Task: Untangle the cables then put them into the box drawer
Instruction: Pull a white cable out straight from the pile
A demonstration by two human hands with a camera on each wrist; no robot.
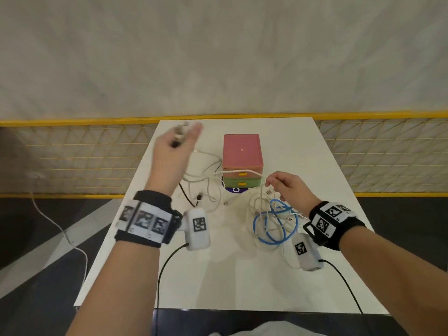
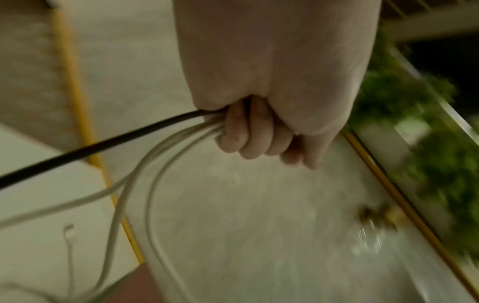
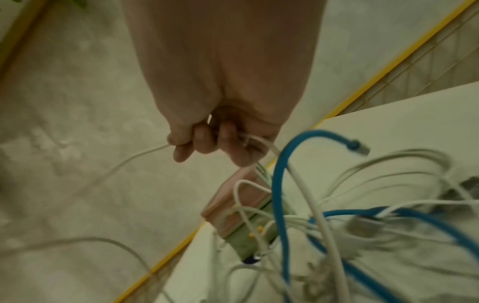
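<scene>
- Your left hand (image 1: 175, 146), raised over the white table's (image 1: 230, 275) far-left corner, clenches a bundle of white and black cables (image 2: 145, 143).
- Your right hand (image 1: 288, 187) pinches one thin white cable (image 1: 240, 172) stretched leftward between both hands.
- The blue-and-white tangle (image 1: 275, 223) lies directly under your right hand, beside the closed pink-and-green plastic drawer box (image 1: 242, 161).

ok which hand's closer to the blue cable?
Right. The right hand hovers just above the blue cable, pinching a white cable. The left hand is raised far off to its left.
</scene>
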